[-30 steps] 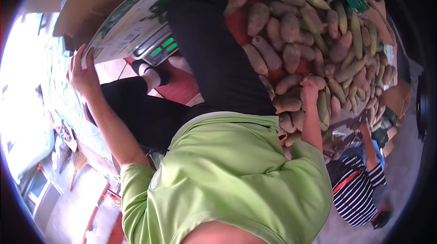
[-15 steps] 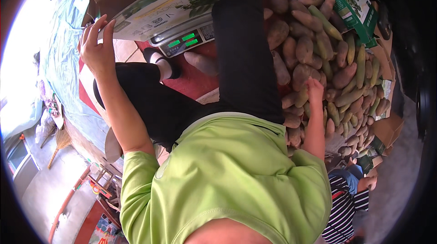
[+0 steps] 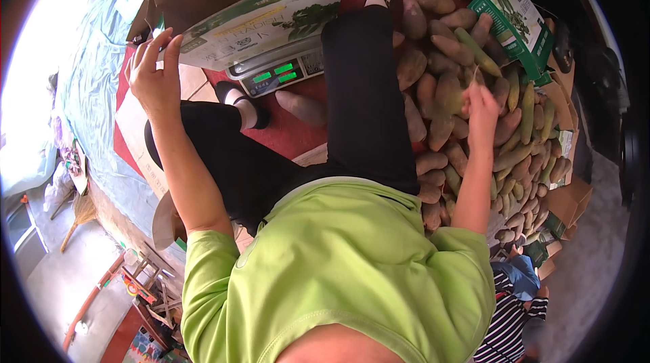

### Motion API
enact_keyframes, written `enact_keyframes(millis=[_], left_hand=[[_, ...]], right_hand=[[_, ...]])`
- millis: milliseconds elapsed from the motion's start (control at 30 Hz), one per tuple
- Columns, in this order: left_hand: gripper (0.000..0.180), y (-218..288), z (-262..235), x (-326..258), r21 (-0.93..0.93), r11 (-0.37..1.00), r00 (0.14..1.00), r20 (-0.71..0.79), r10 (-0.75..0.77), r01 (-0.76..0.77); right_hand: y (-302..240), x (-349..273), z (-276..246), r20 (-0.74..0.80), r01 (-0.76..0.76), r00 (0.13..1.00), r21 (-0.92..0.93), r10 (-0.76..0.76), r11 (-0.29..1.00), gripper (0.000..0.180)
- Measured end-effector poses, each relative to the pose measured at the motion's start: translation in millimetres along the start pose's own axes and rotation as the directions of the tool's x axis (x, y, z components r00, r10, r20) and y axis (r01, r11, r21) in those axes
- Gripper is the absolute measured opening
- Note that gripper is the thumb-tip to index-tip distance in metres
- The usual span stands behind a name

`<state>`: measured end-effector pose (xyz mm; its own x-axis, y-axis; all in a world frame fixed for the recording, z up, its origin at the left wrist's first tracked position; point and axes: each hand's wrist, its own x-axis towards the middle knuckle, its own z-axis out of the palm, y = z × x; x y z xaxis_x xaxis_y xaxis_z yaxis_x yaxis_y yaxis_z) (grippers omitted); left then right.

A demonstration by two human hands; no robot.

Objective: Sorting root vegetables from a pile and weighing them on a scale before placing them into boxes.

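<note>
My left hand (image 3: 154, 73) pinches the near left corner of a printed white-and-green cardboard box (image 3: 227, 41), which tilts over a digital scale (image 3: 281, 77) with green displays. Over the pile to my right, my right hand (image 3: 481, 107) is closed. A greenish root vegetable (image 3: 448, 97), smeared by motion, shows at its fingers. Under and around it lie many long root vegetables (image 3: 433, 160), some brownish and some green. One single brownish root vegetable (image 3: 301, 107) rests on the red floor covering between my feet, just in front of the scale.
Another green-and-white carton (image 3: 518, 21) stands beyond the pile at the far right. At the lower right is a person in a striped top (image 3: 504, 326). A broom (image 3: 80, 217) and a wooden stool (image 3: 152, 268) are at the left, near pale blue plastic sheeting (image 3: 95, 85).
My right hand has risen from among the root vegetables and moved slightly right and away from me, with a greenish one now blurred at its fingers. My left hand stays at the box corner.
</note>
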<state>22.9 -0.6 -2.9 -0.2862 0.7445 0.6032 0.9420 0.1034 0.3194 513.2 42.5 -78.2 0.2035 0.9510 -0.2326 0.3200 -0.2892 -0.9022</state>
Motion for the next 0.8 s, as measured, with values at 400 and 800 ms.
enact_keyframes(millis=[400, 800], left_hand=[[0.019, 5.4, -6.9, -1.1, 0.017, 1.0, 0.999, 0.038, -0.011, 0.01], [0.01, -4.9, -5.3, 1.1, -0.13, 0.992, 0.999, 0.045, 0.009, -0.003]], right_hand=[[-275.2, 27.2, 123.4, 0.056, 0.533, 0.586, 0.725, -0.809, 0.436, 0.029], [-185.9, 56.9, 167.0, 0.246, 0.438, 0.731, 0.546, -0.636, 0.714, 0.019]])
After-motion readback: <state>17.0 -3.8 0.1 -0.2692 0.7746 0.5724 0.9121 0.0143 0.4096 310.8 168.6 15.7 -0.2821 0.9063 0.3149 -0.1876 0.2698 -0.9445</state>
